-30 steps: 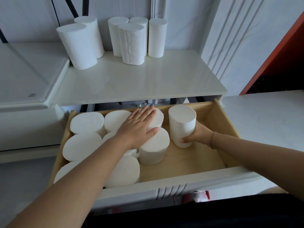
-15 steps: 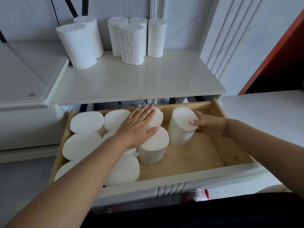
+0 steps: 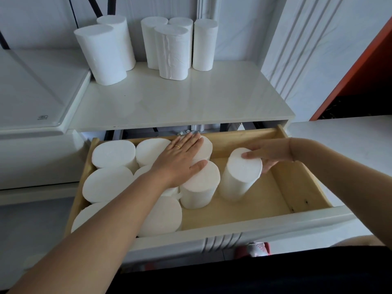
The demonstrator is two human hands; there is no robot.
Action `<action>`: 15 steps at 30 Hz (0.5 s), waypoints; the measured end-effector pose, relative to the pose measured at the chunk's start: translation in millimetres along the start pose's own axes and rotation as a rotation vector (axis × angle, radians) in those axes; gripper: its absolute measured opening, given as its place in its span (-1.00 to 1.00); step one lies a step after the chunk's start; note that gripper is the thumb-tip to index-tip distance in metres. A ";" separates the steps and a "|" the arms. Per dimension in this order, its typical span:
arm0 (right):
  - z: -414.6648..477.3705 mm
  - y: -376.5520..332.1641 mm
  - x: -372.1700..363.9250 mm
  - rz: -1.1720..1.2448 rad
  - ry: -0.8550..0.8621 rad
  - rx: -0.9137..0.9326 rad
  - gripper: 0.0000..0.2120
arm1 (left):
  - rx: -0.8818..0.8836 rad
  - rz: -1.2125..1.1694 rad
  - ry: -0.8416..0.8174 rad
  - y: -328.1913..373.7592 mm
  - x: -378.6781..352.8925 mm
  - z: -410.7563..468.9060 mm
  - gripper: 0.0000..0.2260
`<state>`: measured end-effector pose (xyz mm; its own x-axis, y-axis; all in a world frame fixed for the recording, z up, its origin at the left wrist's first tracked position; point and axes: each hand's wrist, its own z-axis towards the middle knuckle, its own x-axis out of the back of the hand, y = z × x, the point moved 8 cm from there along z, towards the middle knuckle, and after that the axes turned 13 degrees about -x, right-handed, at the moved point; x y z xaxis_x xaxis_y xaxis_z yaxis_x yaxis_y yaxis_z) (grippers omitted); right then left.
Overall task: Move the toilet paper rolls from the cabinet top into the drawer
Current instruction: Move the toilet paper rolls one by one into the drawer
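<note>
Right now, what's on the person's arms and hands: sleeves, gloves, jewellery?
No sleeves or gloves: the left arm and right arm are bare as far as the frame shows. The left hand wears a thin gold ring on one finger. A thin band circles the wrist next to the right hand. No watch or markings visible.

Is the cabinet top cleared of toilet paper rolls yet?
No, six rolls stand upright at the back of the cabinet top.
</note>
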<state>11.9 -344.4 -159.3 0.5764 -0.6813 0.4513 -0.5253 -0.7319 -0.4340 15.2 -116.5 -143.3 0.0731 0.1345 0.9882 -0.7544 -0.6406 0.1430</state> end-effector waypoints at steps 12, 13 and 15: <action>-37.2 35.5 -87.0 0.229 -0.333 -0.100 -0.43 | -0.004 -0.010 -0.002 1.4 0.6 -0.2 -0.39; -38.1 35.2 -91.3 0.227 -0.340 -0.101 -0.38 | -0.004 -0.009 -0.001 1.6 0.7 -0.3 -0.39; -39.4 34.7 -100.6 0.175 -0.359 -0.103 -0.31 | -0.006 -0.004 -0.002 2.0 0.5 -0.6 -0.40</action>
<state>-89.0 -301.8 -189.0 0.6453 -0.7608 0.0689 -0.6840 -0.6156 -0.3914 13.3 -117.2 -142.6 0.0769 0.1355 0.9878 -0.7580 -0.6356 0.1462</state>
